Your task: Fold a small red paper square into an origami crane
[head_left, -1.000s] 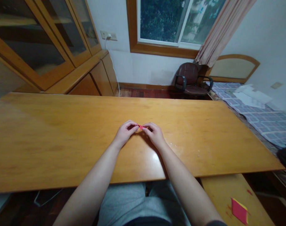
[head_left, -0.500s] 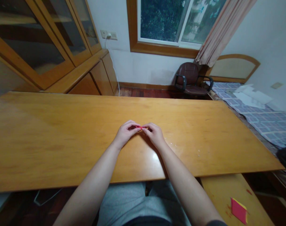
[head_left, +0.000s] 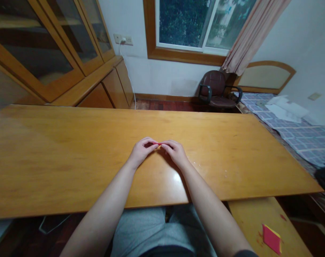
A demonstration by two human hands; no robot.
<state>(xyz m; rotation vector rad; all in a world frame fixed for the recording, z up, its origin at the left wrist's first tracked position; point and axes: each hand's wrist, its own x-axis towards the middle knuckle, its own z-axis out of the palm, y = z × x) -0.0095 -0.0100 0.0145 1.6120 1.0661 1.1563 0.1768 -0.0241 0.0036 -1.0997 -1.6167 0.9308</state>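
Note:
Above the middle of the wooden table [head_left: 71,157], my two hands meet fingertip to fingertip. Between them is a small piece of red paper [head_left: 159,144], seen as a thin strip and mostly covered by the fingers. My left hand [head_left: 142,151] pinches its left end with thumb and forefinger. The right end is in the pinch of my right hand [head_left: 175,151]. How the paper is folded is too small to make out.
Red and yellow square sheets [head_left: 272,238] lie on a lower wooden surface [head_left: 248,217] at the front right. Tiny white scraps [head_left: 197,164] dot the table right of my hands. Beyond stand a glass-doored cabinet [head_left: 79,71], an office chair [head_left: 214,89] and a bed [head_left: 293,132].
The red paper has turned or flattened between my fingers and now shows as a thinner strip, its yellow edge no longer visible. Both hands stay in nearly the same place.

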